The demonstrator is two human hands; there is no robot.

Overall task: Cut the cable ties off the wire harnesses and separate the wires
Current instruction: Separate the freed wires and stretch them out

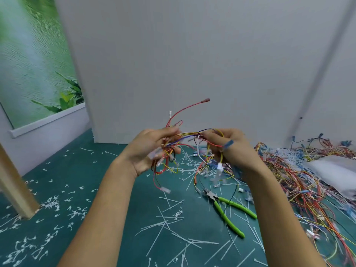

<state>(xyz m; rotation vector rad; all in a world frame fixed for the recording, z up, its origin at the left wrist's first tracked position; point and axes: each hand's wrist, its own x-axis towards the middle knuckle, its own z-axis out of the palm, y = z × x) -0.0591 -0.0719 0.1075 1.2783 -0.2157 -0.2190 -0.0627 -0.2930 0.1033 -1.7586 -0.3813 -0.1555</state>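
Note:
A wire harness (189, 134) of red, yellow, blue, black and white wires hangs in the air between both hands, above the green table top (107, 182). My left hand (148, 151) grips one bunch of its wires, and a red wire arcs up from there. My right hand (231, 147) pinches the other bunch, with white connectors dangling below. Green-handled cutters (227, 211) lie on the table under my right forearm, held by neither hand. Cut white cable ties (173, 226) are scattered over the table.
A big heap of loose coloured wires (312, 185) covers the right side, with a white bag (335, 170) on it. A grey partition (192, 64) stands close behind. A wooden post (13, 185) rises at the left edge.

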